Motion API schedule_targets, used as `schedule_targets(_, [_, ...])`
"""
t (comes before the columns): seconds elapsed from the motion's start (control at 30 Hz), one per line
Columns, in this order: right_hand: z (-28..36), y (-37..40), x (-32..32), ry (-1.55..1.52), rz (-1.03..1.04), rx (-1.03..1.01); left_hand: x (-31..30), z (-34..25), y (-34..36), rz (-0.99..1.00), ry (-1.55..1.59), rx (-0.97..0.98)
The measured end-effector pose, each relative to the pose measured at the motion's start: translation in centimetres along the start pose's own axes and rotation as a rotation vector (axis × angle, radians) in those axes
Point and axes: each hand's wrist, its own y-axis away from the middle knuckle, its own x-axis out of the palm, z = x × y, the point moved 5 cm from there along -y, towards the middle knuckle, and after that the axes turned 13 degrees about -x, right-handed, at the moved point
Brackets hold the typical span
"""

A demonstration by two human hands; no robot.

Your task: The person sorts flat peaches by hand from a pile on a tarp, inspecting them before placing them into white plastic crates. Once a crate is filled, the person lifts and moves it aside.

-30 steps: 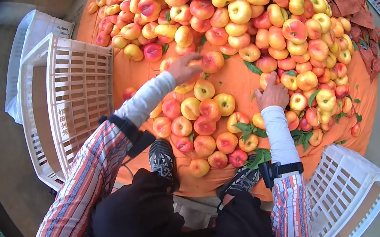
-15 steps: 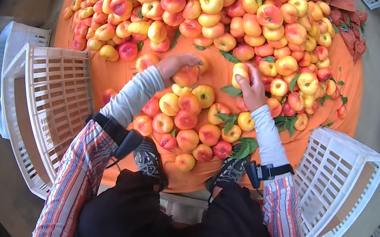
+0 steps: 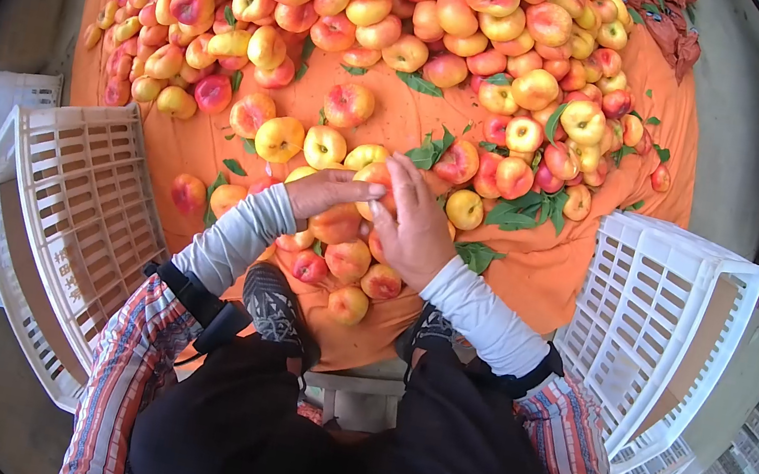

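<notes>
Both my hands meet over a small group of flat peaches between my feet. My left hand (image 3: 331,193) reaches in from the left, fingers closed along a red-and-yellow flat peach (image 3: 374,175). From the right, my right hand (image 3: 416,231) closes on the same peach with fingers above and thumb below; the hands partly hide it. Under them lie more flat peaches (image 3: 347,259), some covered by the hands. Just beyond the left hand, a yellow flat peach (image 3: 280,138) rests on the orange cloth (image 3: 504,290).
A large heap of flat peaches (image 3: 369,7) fills the far side of the cloth, with green leaves (image 3: 526,212) at its near right. White plastic crates stand on their sides, one at left (image 3: 85,206) and one at right (image 3: 635,313). My shoes (image 3: 275,308) border the near group.
My hands, earlier apart with a peach in each, have come together at one peach. Peaches on the cloth before me are arranged differently. The whole view has shifted slightly.
</notes>
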Motion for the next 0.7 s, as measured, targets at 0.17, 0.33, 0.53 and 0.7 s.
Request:
schedule_targets(0.17, [-3.7, -0.2, -3.3, 0.412, 0.067, 0.104, -0.3, 2.3, 0.4, 0.133, 0.223, 0.047])
schedule_targets(0.33, [-10.6, 0.7, -2.4, 0.537, 0.475, 0.489, -0.7, 3.6, -0.2, 0.151, 0.415, 0.063])
schedule_targets(0.53, [-10.8, 1.0, -2.4, 0.085, 0.101, 0.435, -1.1, 3.4, -0.5, 0.277, 0.612, 0.138])
schedule_targets(0.7, [-5.4, 1.4, -2.5, 0.018, 0.071, 0.305, -0.2, 2.5, -0.9, 0.283, 0.625, 0.199])
